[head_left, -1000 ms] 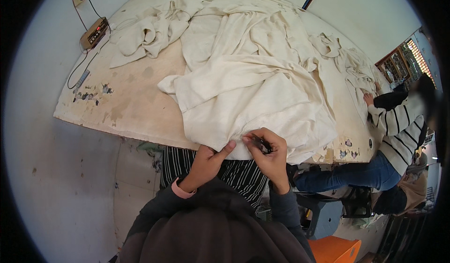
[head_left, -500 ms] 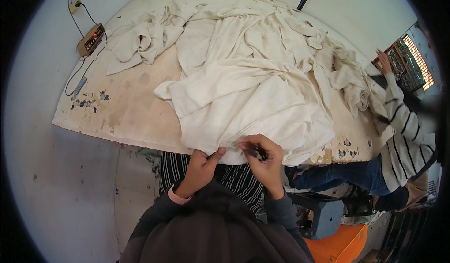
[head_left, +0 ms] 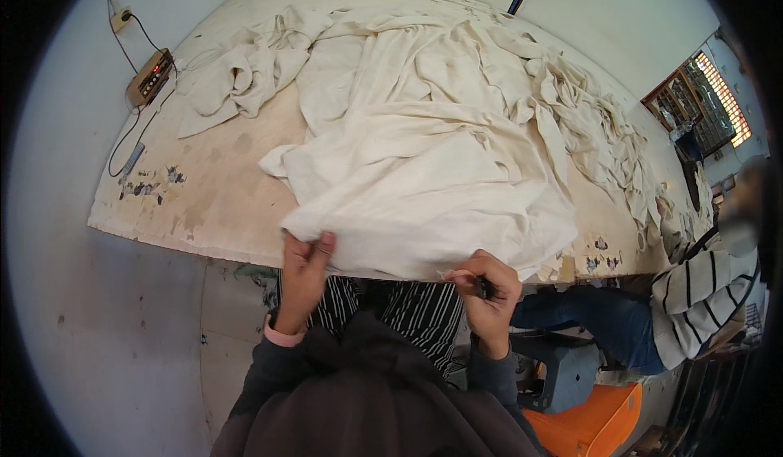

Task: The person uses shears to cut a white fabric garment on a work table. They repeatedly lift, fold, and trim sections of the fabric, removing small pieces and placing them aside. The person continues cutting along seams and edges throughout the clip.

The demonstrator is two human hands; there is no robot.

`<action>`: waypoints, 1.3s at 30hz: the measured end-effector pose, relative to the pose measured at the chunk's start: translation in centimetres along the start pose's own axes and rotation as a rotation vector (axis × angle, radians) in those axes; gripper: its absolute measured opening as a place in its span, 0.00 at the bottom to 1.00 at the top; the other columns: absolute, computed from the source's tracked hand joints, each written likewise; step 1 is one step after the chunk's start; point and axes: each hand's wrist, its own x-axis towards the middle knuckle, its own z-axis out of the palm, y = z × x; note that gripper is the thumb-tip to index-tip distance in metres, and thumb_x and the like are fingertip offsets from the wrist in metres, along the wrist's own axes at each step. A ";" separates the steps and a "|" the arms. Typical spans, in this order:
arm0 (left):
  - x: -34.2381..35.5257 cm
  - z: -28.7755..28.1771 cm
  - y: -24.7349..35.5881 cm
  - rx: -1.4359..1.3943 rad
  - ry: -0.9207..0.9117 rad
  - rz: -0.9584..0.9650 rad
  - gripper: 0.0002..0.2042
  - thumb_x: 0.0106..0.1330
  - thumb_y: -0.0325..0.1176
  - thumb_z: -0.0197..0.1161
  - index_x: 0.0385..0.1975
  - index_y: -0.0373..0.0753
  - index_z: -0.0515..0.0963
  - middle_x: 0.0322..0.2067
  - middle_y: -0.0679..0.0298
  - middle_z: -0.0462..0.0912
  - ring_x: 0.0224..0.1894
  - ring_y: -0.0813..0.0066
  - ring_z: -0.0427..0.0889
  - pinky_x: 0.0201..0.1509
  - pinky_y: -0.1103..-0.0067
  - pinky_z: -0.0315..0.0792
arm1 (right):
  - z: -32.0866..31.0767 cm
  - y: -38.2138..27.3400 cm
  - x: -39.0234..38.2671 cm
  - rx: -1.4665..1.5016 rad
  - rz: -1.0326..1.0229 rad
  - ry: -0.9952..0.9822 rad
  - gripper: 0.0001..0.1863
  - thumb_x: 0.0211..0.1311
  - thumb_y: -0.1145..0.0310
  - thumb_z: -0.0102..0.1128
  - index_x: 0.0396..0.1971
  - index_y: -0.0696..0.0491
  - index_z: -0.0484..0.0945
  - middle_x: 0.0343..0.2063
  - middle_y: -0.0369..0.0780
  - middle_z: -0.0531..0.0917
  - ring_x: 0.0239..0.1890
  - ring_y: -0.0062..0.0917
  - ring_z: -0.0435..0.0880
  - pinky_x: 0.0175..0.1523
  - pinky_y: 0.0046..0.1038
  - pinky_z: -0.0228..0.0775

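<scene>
The cream cloth lies heaped across the worn table, its near hem hanging over the six o'clock edge. The left hand pinches that hem at seven o'clock; the right hand, at five o'clock, is curled around a small dark tool, stretching the edge taut between them.

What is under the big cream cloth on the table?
The cream cloth lies on a stained wooden table, bare at its left. The left hand and right hand pinch its near edge. Anything else beneath is covered.
</scene>
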 end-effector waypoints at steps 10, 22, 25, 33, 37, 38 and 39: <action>3.5 -8.6 -0.1 0.240 0.446 0.151 0.20 0.73 0.27 0.62 0.61 0.32 0.67 0.55 0.59 0.78 0.53 0.76 0.75 0.61 0.79 0.65 | -0.2 2.1 -0.6 -0.363 -0.016 0.136 0.24 0.44 0.80 0.71 0.47 0.54 0.83 0.43 0.39 0.85 0.31 0.21 0.80 0.33 0.23 0.65; 4.0 3.1 8.2 0.669 -0.469 0.364 0.11 0.64 0.27 0.70 0.45 0.38 0.81 0.39 0.65 0.85 0.42 0.74 0.84 0.49 0.78 0.73 | 8.4 2.3 -2.4 -0.893 -0.544 -0.241 0.15 0.54 0.69 0.60 0.43 0.50 0.84 0.41 0.33 0.83 0.23 0.16 0.74 0.32 0.22 0.63; 4.7 4.6 7.5 0.859 -0.520 0.514 0.09 0.64 0.28 0.70 0.42 0.39 0.80 0.34 0.68 0.84 0.40 0.75 0.83 0.46 0.78 0.73 | 8.0 2.0 -2.9 -0.935 -0.543 -0.255 0.16 0.56 0.69 0.59 0.45 0.51 0.83 0.43 0.34 0.83 0.24 0.17 0.74 0.33 0.22 0.63; 6.1 1.3 1.7 -0.207 -0.277 -0.214 0.08 0.78 0.36 0.61 0.39 0.43 0.70 0.26 0.77 0.79 0.28 0.94 0.73 0.29 0.92 0.61 | 5.7 0.8 -3.5 -0.616 -0.420 -0.305 0.22 0.47 0.71 0.66 0.47 0.52 0.83 0.50 0.35 0.85 0.29 0.19 0.80 0.32 0.22 0.64; 4.7 2.6 2.8 -0.358 -0.247 -0.249 0.07 0.78 0.37 0.59 0.43 0.43 0.70 0.35 0.73 0.84 0.38 0.90 0.78 0.43 0.90 0.69 | 4.8 1.2 -2.7 -0.258 -0.304 -0.193 0.25 0.39 0.80 0.69 0.44 0.54 0.84 0.48 0.38 0.86 0.32 0.23 0.82 0.32 0.25 0.69; 4.4 2.7 3.1 -0.361 -0.256 -0.245 0.07 0.78 0.37 0.59 0.43 0.42 0.70 0.37 0.72 0.84 0.40 0.90 0.79 0.46 0.89 0.69 | 4.9 1.3 -2.3 -0.156 -0.281 -0.120 0.25 0.37 0.82 0.69 0.43 0.55 0.84 0.47 0.39 0.86 0.33 0.24 0.82 0.32 0.26 0.70; 4.2 2.7 3.4 -0.364 -0.266 -0.241 0.08 0.78 0.37 0.59 0.43 0.42 0.70 0.39 0.71 0.84 0.41 0.89 0.79 0.48 0.88 0.70 | 4.9 1.1 -2.0 -0.120 -0.168 -0.047 0.23 0.39 0.83 0.70 0.42 0.56 0.84 0.47 0.40 0.86 0.33 0.24 0.83 0.33 0.26 0.71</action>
